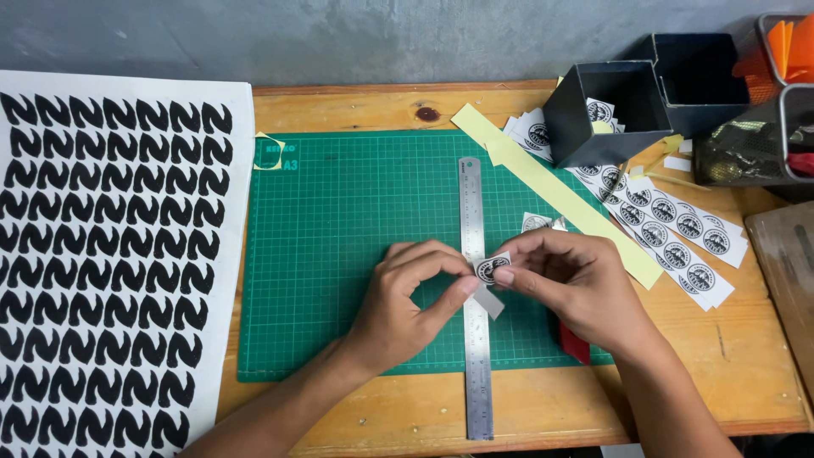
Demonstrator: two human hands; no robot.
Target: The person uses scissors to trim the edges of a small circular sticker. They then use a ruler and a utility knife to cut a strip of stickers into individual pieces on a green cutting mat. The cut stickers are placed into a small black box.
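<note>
Both hands meet over the middle of a green cutting mat [339,220]. My left hand [407,301] and my right hand [568,280] pinch between their fingertips a small white sticker with a round black emblem [492,268]. A pale strip of backing paper [488,301] hangs down from the sticker by my left thumb. A steel ruler [471,203] lies upright on the mat right under the fingers. A red object [575,343] shows partly under my right wrist.
A large white sheet with a black repeating pattern [110,254] covers the left. Strips of round-emblem stickers [670,233], a long yellow paper strip [551,191] and another cut sticker [536,222] lie to the right. Dark open boxes [606,110] and mesh organisers [763,136] stand at the back right.
</note>
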